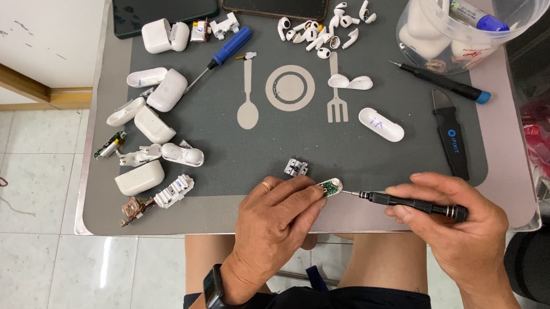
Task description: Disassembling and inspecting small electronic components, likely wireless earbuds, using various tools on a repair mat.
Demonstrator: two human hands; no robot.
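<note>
Fingers of the left hand are pinching a small circuit board at lower centre while the right hand is gripping a black screwdriver, whose tip may be slipping off.

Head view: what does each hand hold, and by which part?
Left hand pinches a small circuit board by its near end; right hand grips a black screwdriver by its handle.

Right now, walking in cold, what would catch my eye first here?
Probably the two hands at the table's near edge: the left hand pinches a small green circuit board, and the right hand points a thin black screwdriver at it. Next, the white earbud case shells strewn over the grey mat's left side, and the heap of white earbuds up top.
</note>
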